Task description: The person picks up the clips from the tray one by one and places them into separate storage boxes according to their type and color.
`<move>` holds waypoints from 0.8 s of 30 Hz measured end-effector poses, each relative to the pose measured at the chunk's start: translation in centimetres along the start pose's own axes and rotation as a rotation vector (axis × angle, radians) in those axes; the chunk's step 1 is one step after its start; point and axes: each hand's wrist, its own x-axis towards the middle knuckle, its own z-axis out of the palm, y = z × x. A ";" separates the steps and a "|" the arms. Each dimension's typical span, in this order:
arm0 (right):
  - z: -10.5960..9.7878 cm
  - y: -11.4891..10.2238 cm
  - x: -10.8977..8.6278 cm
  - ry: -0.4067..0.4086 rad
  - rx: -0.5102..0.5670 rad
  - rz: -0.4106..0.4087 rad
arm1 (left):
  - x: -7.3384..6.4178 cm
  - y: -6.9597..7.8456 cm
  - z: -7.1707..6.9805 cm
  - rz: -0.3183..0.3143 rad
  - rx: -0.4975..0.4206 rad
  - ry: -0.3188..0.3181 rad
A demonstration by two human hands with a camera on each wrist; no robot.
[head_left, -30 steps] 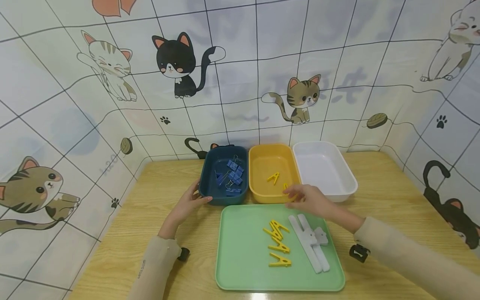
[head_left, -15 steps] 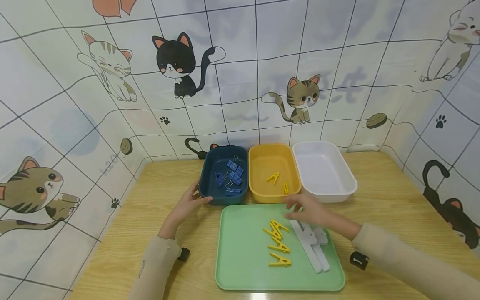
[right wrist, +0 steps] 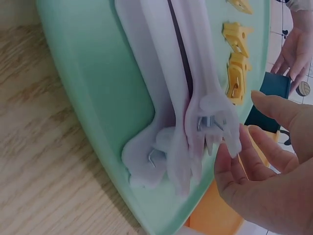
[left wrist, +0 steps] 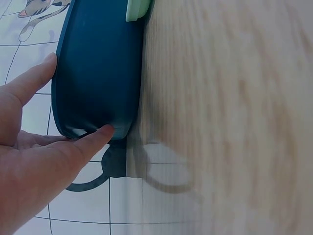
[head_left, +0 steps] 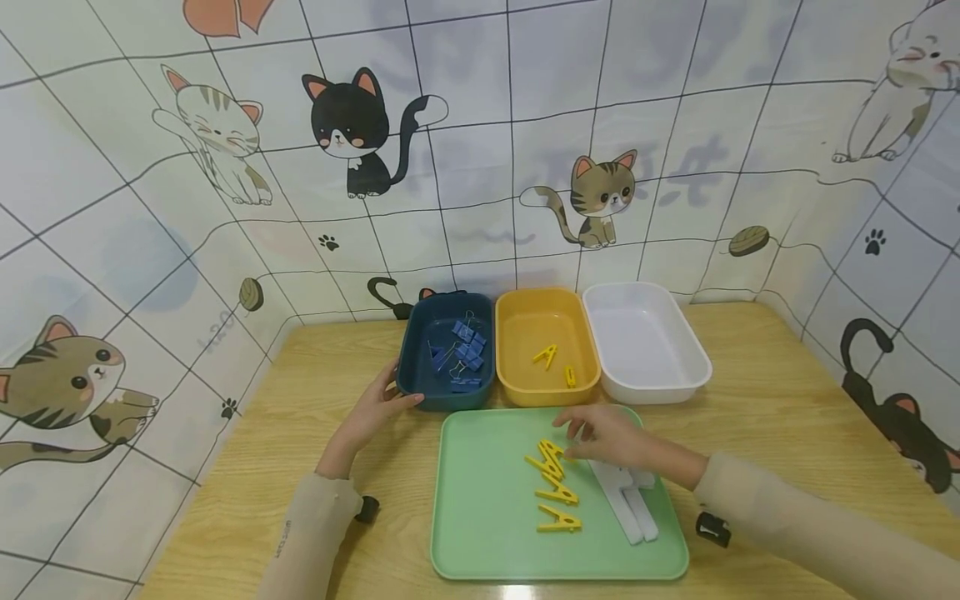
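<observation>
My left hand (head_left: 375,407) rests against the near left corner of a dark blue bin (head_left: 447,402), thumb along its front and fingers at its left side. Blue binder clips (head_left: 469,348) lie inside. Over a green tray (head_left: 480,546) hovers my right hand (head_left: 609,435), holding nothing, its fingers loosely bent. Just left of its fingertips are several yellow clothespins (head_left: 558,518) in a column. Beneath the hand lie long white plastic clips (right wrist: 161,63) with rounded ends and small metal springs; the hand partly covers them in the head view.
A yellow bin (head_left: 547,398) with two yellow clothespins (head_left: 546,357) stands between the blue bin and a white bin (head_left: 660,392). All stand behind the tray on the wooden table (head_left: 757,400). A cat-print wall sheet (head_left: 480,208) rises behind them.
My right hand has drawn back from the front of the yellow bin to above the tray, uncovering a clothespin in that bin. The left hand keeps its place at the blue bin.
</observation>
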 end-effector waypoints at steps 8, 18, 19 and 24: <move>0.8 0.1 0.2 -0.013 -0.003 0.017 | -0.2 0.1 -0.1 -0.015 0.008 -0.005; 1.4 0.5 0.6 -0.015 -0.031 0.007 | -0.1 0.0 -0.2 -0.015 0.013 -0.001; 1.5 0.5 0.6 -0.012 -0.032 0.001 | -0.1 0.0 -0.2 -0.014 0.014 -0.001; 1.6 0.5 0.6 0.005 -0.034 -0.016 | -0.1 0.0 -0.1 -0.011 0.017 -0.003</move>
